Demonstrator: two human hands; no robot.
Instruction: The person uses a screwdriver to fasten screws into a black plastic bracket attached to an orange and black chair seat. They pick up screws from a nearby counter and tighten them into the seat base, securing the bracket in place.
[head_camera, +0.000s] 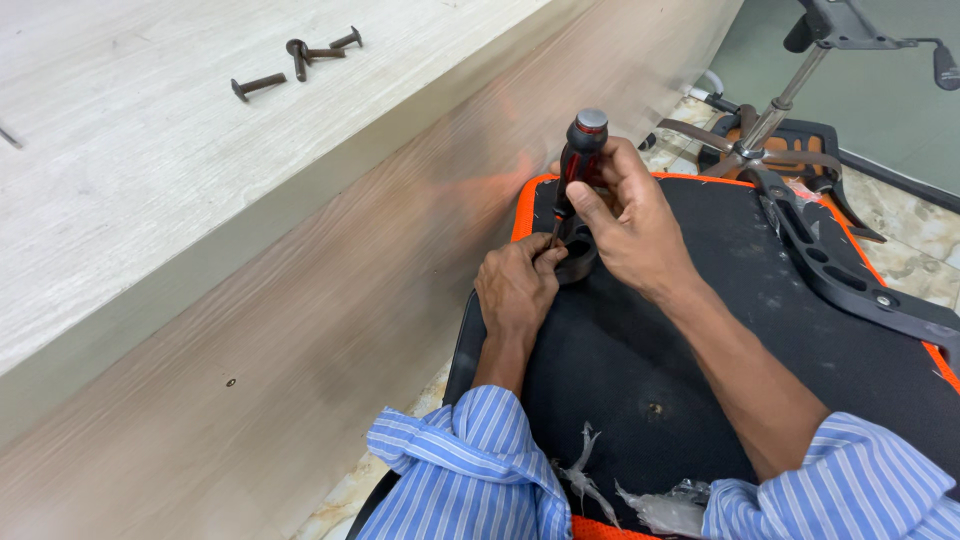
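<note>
Right hand (628, 222) grasping screwdriver (577, 160) (tip hidden), left hand (517, 287) fingers pinching black fitting (578, 262), partly covered.

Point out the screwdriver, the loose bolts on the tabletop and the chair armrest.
screwdriver (580, 150), head view, on its red and black handle.
bolts (300, 58), head view, on the middle bolt of the group.
armrest (830, 270), head view, on its black slotted bar.

bright, even daylight, soft shadows, sharp focus, mild wide-angle edge distortion

Right hand (625, 215) clenched; left hand (518, 285) pinching (knuckles up).
</note>
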